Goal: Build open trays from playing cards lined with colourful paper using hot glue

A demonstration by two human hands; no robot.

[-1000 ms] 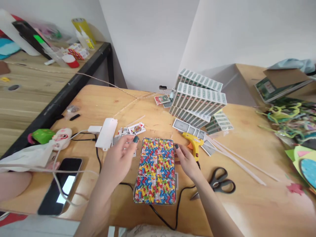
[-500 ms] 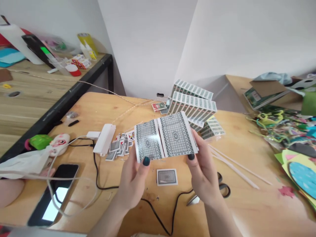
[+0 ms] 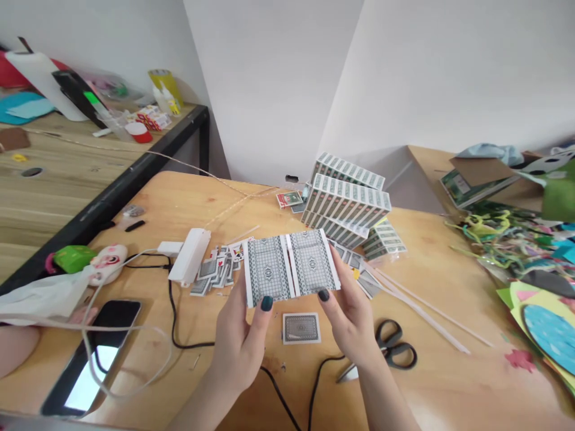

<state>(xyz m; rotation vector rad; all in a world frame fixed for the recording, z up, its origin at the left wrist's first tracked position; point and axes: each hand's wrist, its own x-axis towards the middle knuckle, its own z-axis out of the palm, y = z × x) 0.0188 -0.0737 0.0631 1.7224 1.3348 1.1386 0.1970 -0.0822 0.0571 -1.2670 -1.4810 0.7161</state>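
Note:
A panel of joined playing cards (image 3: 290, 266), green patterned backs toward me, is held up above the wooden table (image 3: 449, 371). My left hand (image 3: 242, 341) grips its lower left edge, thumb on the front. Its lower right edge is pinched by my right hand (image 3: 353, 317). Under the panel a single face-down card (image 3: 301, 328) lies flat on the table. A heap of loose cards (image 3: 215, 269) sits to the left, beside a white power strip (image 3: 189, 255).
Stacked card boxes (image 3: 348, 200) stand behind the panel. Black scissors (image 3: 393, 350), white sticks (image 3: 426, 311) and a black cable (image 3: 314, 383) lie to the right and front. A phone (image 3: 96, 359), white cord and plush toy (image 3: 105, 263) are at left; craft scraps (image 3: 530, 263) at right.
A second ago the panel lay on the table, colourful side up. Both hands picked it up and turned it, back toward me; since half a second ago it has come slightly lower and nearer.

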